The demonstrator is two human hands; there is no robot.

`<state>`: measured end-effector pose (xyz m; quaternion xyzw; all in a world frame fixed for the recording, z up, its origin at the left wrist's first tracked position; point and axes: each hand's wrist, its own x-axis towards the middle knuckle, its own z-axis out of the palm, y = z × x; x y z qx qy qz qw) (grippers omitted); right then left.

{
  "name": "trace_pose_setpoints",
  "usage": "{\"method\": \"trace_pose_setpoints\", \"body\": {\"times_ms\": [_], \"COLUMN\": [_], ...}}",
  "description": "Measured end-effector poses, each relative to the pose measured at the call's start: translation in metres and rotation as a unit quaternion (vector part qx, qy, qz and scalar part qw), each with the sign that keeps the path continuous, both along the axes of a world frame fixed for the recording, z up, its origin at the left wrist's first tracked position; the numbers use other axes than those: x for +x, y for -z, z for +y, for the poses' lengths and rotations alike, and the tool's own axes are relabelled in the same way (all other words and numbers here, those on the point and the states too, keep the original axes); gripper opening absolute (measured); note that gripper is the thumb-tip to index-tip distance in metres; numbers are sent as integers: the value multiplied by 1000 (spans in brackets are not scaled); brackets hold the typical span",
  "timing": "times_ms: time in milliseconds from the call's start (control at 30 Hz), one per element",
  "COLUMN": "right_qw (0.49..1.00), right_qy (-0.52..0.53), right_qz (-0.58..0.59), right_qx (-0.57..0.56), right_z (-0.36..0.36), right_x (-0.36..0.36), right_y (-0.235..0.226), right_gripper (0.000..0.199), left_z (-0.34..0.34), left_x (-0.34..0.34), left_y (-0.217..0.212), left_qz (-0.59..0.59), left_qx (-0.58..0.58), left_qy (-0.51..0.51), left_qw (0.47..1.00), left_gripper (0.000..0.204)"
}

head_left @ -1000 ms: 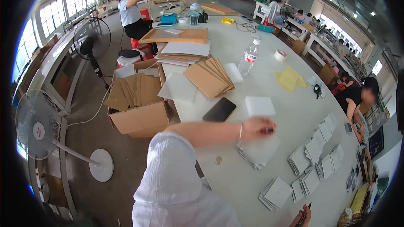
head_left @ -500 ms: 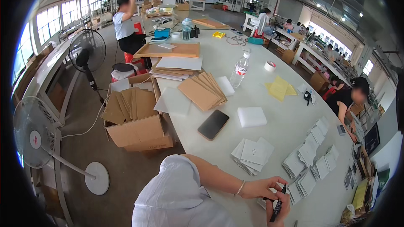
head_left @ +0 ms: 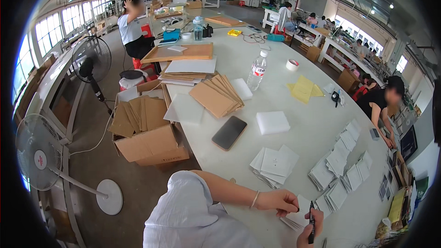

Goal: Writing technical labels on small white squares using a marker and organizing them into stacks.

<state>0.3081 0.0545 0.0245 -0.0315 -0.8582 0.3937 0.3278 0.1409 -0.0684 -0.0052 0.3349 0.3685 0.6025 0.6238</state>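
White cards (head_left: 298, 218) lie in a small stack at the surface's (head_left: 285, 87) near edge, at five o'clock from the dark phone (head_left: 229, 132). Our left hand (head_left: 277, 200) presses fingers on them, probably to steady them, while our right hand (head_left: 311, 227) grips a black pen (head_left: 312, 220) upright over the stack.

I read a small stack of white paper sheets (head_left: 299, 214) lying flat near the table's front edge, its left part covered by the left hand (head_left: 278, 200). A slim black pen (head_left: 312, 220) stands roughly upright in the right hand (head_left: 310, 230), tip apparently just above the stack; contact unclear at the rim.
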Motion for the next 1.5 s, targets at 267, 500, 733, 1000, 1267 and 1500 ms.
{"method": "trace_pose_setpoints", "body": {"times_ms": [267, 500, 733, 1000, 1267, 1500], "right_qw": [967, 963, 972, 933, 940, 960], "right_qy": [-63, -63, -87, -62, -37, -19], "right_qz": [21, 1, -41, -66, 78, -133], "right_qx": [-247, -262, -215, -348, -331, 247], "right_z": [4, 7, 7, -9, 6, 17], "right_x": [-6, -1, -5, -15, -17, 5], "right_y": [8, 3, -7, 8, 10, -33], "right_gripper": [10, 18, 9, 8, 48, 29], "left_z": [-5, 7, -1, -5, -5, -6], "left_x": [-20, -21, -10, 4, 1, 0], "left_y": [-7, -4, -8, 0, -2, 1], "left_qz": [63, 59, 77, 366, 376, 384], "left_qx": [10, 19, 7, 85, 68, 84], "left_qy": [-85, -33, -67, -46, -77, -78], "left_qw": [994, 997, 995, 926, 921, 916], "left_gripper": [18, 16, 18, 17, 19, 19]}}
